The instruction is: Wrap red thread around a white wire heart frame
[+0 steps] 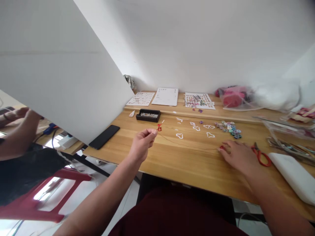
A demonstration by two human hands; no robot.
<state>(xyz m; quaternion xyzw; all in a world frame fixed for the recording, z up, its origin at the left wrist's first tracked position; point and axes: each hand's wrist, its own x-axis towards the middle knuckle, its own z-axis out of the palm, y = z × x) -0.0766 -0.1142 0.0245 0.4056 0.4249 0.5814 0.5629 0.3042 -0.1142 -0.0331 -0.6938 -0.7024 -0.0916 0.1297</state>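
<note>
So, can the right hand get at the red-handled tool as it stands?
Probably yes: the tool lies right beside the right hand, on its outer side, with nothing visible between them. A thin thread runs to that hand's fingers, though, so it might need minding.

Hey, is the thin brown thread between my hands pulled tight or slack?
Slightly slack, it seems: the thin brown thread bows below a straight line between the left hand and right hand.

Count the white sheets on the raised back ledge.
3: left sheet near the white panel, middle sheet, and right sheet beside the clear bag. The panel may hide others.
</note>
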